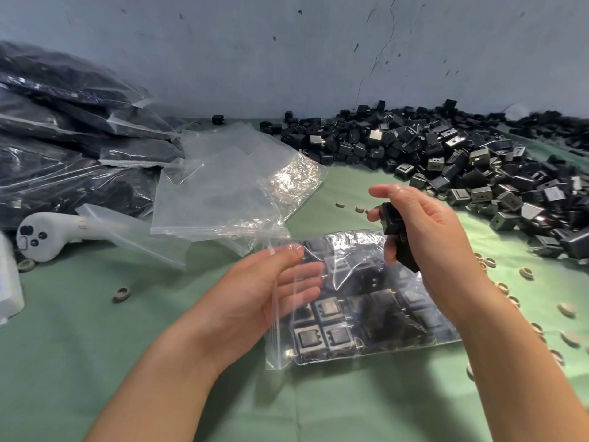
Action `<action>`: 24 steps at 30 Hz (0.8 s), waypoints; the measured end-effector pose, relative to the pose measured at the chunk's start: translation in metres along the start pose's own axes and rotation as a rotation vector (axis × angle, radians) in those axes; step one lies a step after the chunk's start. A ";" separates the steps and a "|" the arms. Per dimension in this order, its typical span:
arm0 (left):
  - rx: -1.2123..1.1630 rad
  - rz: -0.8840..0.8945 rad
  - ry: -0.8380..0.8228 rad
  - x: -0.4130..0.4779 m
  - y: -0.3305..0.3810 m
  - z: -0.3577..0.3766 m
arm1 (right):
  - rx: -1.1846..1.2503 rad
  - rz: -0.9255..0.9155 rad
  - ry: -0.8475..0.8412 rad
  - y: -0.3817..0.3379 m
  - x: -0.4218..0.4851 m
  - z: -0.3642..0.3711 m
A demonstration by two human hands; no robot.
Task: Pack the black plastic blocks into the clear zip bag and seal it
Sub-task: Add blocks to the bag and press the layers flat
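Observation:
A clear zip bag [376,317] lies flat on the green table in front of me, with several black plastic blocks laid in rows inside it. My left hand [271,285] pinches the bag's open left edge, thumb on top and fingers slipped under the film. My right hand [424,231] hovers over the bag's upper right part, closed on black blocks [393,223] stacked in its grip. A large heap of loose black blocks [446,154] covers the table's far right.
Empty clear bags [229,186] lie crumpled behind the left hand. Filled, sealed bags [63,129] pile up at the far left. A white handheld controller [47,234] rests at left. Small beige rings [567,309] are scattered at right. A grey wall stands behind.

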State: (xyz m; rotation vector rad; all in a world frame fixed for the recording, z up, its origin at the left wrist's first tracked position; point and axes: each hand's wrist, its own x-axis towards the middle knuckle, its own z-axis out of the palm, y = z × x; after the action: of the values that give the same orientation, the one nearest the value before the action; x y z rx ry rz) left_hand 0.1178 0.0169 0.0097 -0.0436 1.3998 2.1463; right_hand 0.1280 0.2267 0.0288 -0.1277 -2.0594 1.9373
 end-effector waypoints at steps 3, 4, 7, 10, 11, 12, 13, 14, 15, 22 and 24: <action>-0.009 -0.013 -0.025 0.002 0.000 -0.001 | -0.031 0.016 0.038 0.002 0.002 -0.002; -0.010 -0.016 -0.028 0.002 0.000 -0.002 | -0.039 0.022 0.053 0.003 0.003 -0.003; -0.009 -0.022 -0.042 0.004 -0.002 -0.002 | -0.058 0.039 0.092 0.004 0.004 -0.005; -0.004 -0.035 -0.066 0.006 -0.002 -0.002 | -0.055 0.057 0.121 0.004 0.005 -0.007; -0.008 -0.042 -0.078 0.007 -0.001 -0.002 | -0.048 0.066 0.132 0.004 0.005 -0.007; -0.015 -0.050 -0.088 0.007 -0.001 -0.002 | -0.038 0.078 0.143 0.005 0.006 -0.007; -0.022 -0.055 -0.096 0.007 -0.001 -0.002 | -0.023 0.092 0.155 0.005 0.006 -0.008; -0.030 -0.059 -0.103 0.008 -0.001 -0.002 | -0.005 0.112 0.170 0.005 0.007 -0.009; -0.040 -0.061 -0.108 0.008 0.000 -0.002 | 0.015 0.135 0.186 0.004 0.008 -0.009; -0.079 -0.070 -0.116 0.012 0.000 -0.002 | 0.159 0.304 0.253 0.002 0.012 -0.016; -0.085 -0.070 -0.121 0.012 -0.001 -0.002 | 0.206 0.329 0.248 0.000 0.011 -0.018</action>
State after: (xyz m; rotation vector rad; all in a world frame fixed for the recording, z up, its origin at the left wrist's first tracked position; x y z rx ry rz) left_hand 0.1073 0.0206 0.0040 0.0052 1.2209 2.1128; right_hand 0.1231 0.2469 0.0315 -0.6609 -1.7534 2.1793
